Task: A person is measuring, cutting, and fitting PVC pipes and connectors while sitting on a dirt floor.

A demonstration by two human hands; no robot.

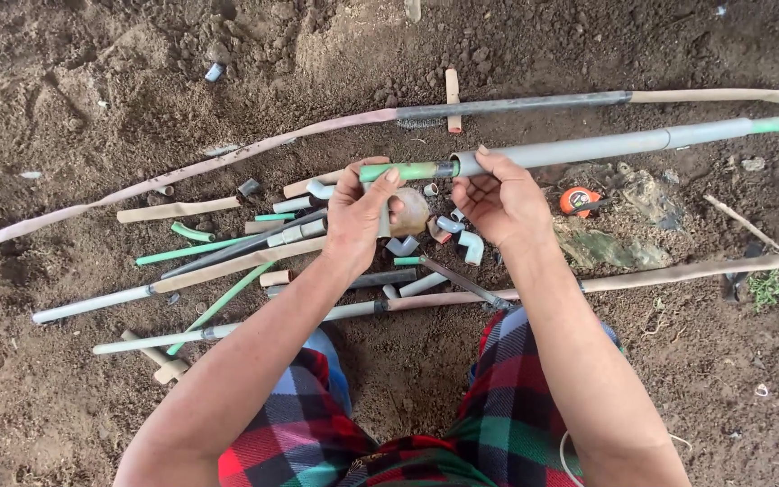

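My left hand (360, 215) grips a short green pipe piece (405, 170) near its left end. My right hand (500, 200) holds the end of a long grey pipe (588, 148) that runs off to the right, where it turns green. The green piece's right end meets the grey pipe's open end at a dark ring between my two hands. Both pipes are lifted just above the dirt, over a cluster of small white elbow fittings (469, 243).
Many loose pipes lie on the dirt ground (83, 99): long tan and grey ones (516, 105) behind, green, white and tan lengths (227, 257) at the left. An orange tape measure (579, 200) sits at right. My knees in red-green plaid shorts (498, 397) are below.
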